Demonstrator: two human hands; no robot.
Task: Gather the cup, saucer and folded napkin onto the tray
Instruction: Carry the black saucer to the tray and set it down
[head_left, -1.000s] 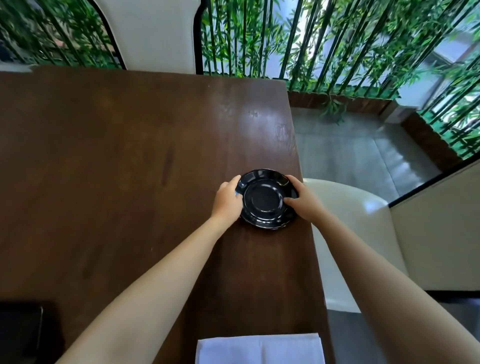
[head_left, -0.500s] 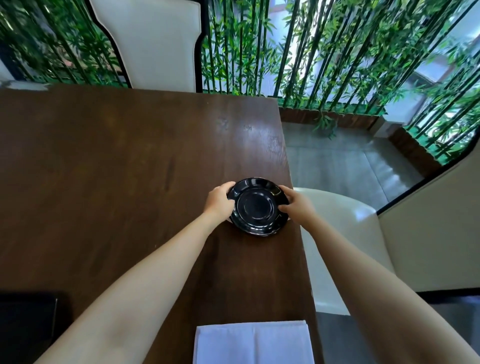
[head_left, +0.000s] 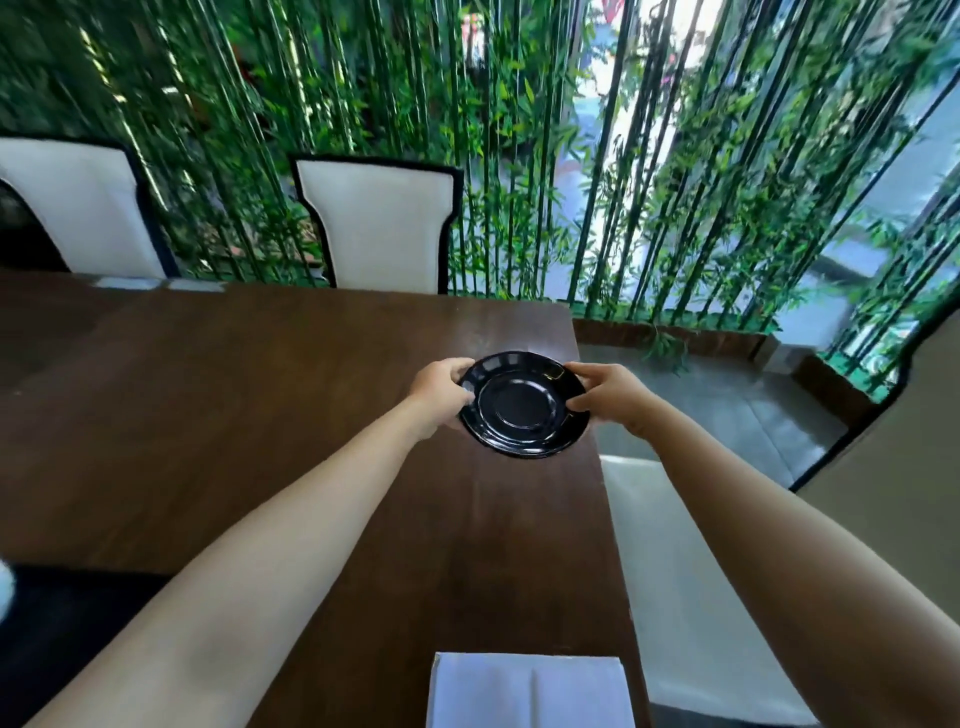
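Both hands pinch the glossy black round saucer (head_left: 523, 405) by opposite rims, left hand (head_left: 440, 396) and right hand (head_left: 615, 397), near the dark wooden table's (head_left: 260, 415) right edge; white folded napkin (head_left: 530, 691) lies nearer.

Both bare forearms reach forward, converging from the lower corners of the view. The left hand (head_left: 439, 391) is curled, its fingers (head_left: 457, 370) hooked over the far side and thumb pressed toward them. The right hand (head_left: 613, 395) mirrors it, fingers wrapped around, thumb pointing inward, wrist nearly straight.
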